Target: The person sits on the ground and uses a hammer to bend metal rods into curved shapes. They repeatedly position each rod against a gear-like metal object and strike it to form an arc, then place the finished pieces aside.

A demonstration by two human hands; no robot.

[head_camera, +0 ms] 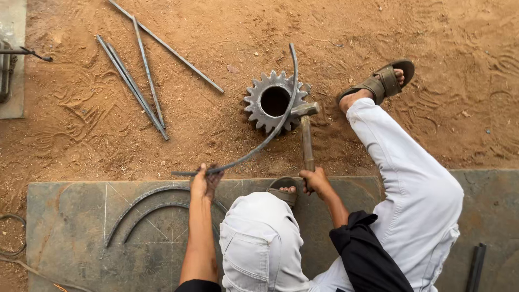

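Observation:
My left hand (204, 181) grips the near end of a long curved steel bar (281, 116). The bar arcs up and over a large toothed gear (274, 101) that lies flat on the sandy ground. My right hand (316, 181) holds the wooden handle of a hammer (304, 116). Its metal head rests against the bar at the gear's right edge. My knees in white trousers and sandalled feet frame the spot.
A grey steel plate (70, 221) with chalk lines carries two curved bars (146, 208). Several straight bars (138, 81) lie on the sand at the upper left. A dark tube (477, 267) lies at the lower right, and a wire loop (13, 238) at the far left.

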